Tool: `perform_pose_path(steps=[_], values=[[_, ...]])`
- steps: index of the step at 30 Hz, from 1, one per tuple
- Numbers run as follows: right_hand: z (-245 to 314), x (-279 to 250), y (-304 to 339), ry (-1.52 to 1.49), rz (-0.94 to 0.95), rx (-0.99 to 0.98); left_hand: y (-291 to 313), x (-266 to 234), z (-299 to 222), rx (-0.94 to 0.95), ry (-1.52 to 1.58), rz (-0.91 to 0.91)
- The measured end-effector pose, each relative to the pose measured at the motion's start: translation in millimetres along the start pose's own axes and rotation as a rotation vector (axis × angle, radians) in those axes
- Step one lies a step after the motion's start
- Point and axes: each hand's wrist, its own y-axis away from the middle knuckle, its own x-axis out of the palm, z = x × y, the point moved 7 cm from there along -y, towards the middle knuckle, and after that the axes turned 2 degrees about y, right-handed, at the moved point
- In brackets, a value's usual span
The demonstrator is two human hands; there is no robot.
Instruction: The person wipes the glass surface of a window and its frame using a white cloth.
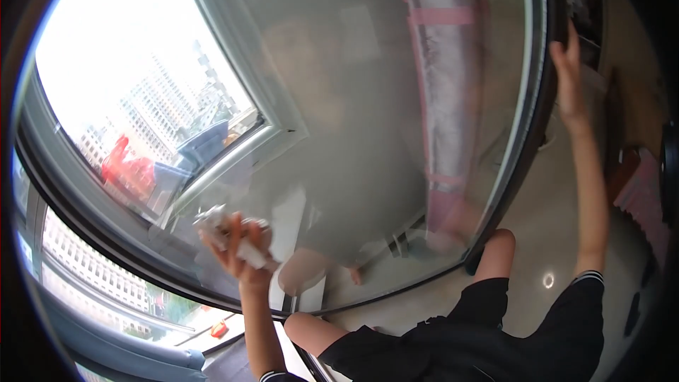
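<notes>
White wad [211, 217] clamped in fingers of L hand [235, 247], glass pane [353, 148] just beyond; R hand [568, 78], thumb & fingers apart, at dark frame [529, 145], w/ pink-&-grey strip [447, 78] visible left of them.

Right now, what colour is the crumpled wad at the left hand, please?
The wad is white; it shows best in the head view.

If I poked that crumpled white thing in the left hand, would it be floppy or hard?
Probably soft and floppy: the crumpled white wad is bunched into creases at the fingers of the left hand. It's likely light too, since it looks like thin cloth or paper. It might not roll well, because its shape is lumpy.
</notes>
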Motion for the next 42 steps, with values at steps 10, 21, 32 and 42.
perform_pose_path(steps=[10,21,32,42], values=[[13.4,18.7,59.7,0.193,-0.355,0.105,-180.4,89.8,-246.2,0.031,0.74,-0.13],[-89.9,46.5,141.4,-0.526,-0.002,0.605,-131.2,100.2,-228.3,-0.082,0.366,-0.004],[-84.5,58.1,137.2,-0.581,-0.019,0.543,-36.2,39.0,-58.8,-0.534,-0.106,-0.347],[-84.4,50.0,138.1,-0.626,-0.06,0.517,-38.9,130.0,-168.1,-0.757,0.381,-0.279]])
